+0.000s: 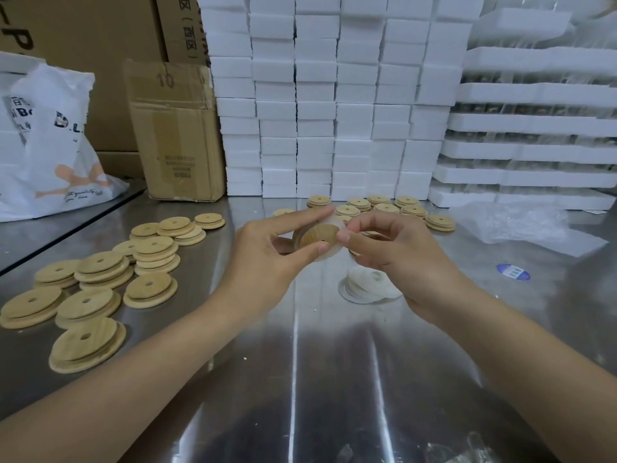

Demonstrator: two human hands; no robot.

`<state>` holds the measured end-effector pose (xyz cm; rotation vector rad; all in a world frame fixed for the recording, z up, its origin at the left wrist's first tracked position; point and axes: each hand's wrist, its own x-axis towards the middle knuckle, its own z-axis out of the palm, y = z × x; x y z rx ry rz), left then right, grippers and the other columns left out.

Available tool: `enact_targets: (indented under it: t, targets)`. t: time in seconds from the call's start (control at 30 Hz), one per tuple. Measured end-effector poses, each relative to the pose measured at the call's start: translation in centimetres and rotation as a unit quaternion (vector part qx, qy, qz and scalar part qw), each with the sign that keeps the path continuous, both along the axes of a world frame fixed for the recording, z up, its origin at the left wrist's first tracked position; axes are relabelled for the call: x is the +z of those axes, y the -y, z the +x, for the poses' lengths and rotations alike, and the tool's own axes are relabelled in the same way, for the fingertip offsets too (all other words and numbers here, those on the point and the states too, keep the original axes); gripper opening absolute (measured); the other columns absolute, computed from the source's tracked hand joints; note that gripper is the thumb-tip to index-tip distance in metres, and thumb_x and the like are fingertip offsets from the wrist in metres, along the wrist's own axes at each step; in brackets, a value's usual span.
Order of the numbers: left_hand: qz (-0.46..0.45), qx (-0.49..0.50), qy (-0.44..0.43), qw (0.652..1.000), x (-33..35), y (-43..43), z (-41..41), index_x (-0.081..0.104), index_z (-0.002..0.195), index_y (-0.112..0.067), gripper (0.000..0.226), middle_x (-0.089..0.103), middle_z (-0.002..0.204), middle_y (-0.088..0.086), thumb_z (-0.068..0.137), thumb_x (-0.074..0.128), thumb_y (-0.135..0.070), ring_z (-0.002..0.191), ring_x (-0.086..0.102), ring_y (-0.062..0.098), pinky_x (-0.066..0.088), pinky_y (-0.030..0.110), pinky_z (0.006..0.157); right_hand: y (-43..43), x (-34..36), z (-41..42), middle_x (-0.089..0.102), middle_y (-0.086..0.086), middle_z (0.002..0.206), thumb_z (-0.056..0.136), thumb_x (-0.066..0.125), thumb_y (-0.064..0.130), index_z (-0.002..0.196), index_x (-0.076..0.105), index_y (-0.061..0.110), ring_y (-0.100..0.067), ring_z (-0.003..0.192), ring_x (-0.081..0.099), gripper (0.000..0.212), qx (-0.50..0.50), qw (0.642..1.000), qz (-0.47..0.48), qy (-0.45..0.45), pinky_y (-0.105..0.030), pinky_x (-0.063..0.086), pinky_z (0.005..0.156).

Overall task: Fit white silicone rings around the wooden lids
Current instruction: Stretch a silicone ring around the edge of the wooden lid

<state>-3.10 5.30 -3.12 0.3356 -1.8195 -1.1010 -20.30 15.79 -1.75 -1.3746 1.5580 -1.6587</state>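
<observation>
While lid (317, 237) in hands (267, 259) (397, 259), "10" on carton (177, 135).

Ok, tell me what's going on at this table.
A person holds a lid up over the table with both hands, fitting a white ring around its edge. The left hand grips the lid; the right hand pinches the ring at the lid's right side. A pile of rings lies just below, stacks of lids lie to the left, and more lids at the back.
</observation>
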Motion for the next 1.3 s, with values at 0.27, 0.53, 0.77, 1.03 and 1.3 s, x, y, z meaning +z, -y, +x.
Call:
enact_targets:
  t: [0.27,0.53,0.77,1.03,1.3]
  targets:
    - [0.038,-0.051,-0.005,0.998,0.7,0.8,0.2,0.079,0.121,-0.027,0.046,0.081,0.117,-0.01,0.085,0.086,0.001,0.08,0.075,0.0,0.056,0.014,0.07,-0.6,1.1,-1.5,0.072,0.006,0.088,0.088,0.081,0.024,0.088,0.074,0.013,-0.009,0.085,0.066,0.013,0.043,0.997,0.038,-0.058,-0.035,0.051,0.083]
    - [0.048,-0.043,0.004,0.998,0.2,0.6,0.1,0.079,0.116,-0.031,0.043,0.08,0.116,-0.014,0.087,0.085,0.0,0.088,0.075,0.007,0.056,0.02,0.064,-0.8,1.1,-1.6,0.075,0.001,0.081,0.09,0.082,0.026,0.087,0.075,0.015,-0.011,0.077,0.069,0.013,0.032,0.992,0.02,-0.117,-0.035,0.05,0.077]
    - [0.026,-0.027,-0.003,0.999,0.0,0.9,0.1,0.073,0.111,-0.035,0.04,0.074,0.109,-0.02,0.09,0.083,-0.002,0.104,0.071,0.014,0.059,0.022,0.072,0.0,-0.4,0.0,0.08,0.001,0.097,0.098,0.072,0.038,0.089,0.077,0.016,-0.014,0.09,0.079,0.024,0.009,0.999,0.044,-0.021,-0.031,0.055,0.076]
    - [-0.015,-0.017,0.024,0.999,-0.3,0.5,0.0,0.078,0.109,-0.034,0.032,0.076,0.113,-0.015,0.09,0.086,-0.01,0.096,0.078,0.015,0.059,0.019,0.075,0.3,-1.0,0.8,0.077,-0.001,0.089,0.092,0.08,0.025,0.088,0.075,0.019,-0.012,0.088,0.075,0.009,-0.013,1.0,-0.013,-0.016,-0.031,0.055,0.076]
    - [0.006,-0.056,0.021,0.998,1.1,1.3,0.5,0.079,0.12,-0.019,0.04,0.08,0.12,-0.007,0.087,0.083,0.004,0.111,0.076,0.02,0.064,0.03,0.087,-0.4,0.6,-0.8,0.075,0.0,0.087,0.091,0.079,0.02,0.089,0.074,0.013,-0.006,0.081,0.068,0.008,0.038,0.998,0.02,-0.037,-0.034,0.044,0.08]
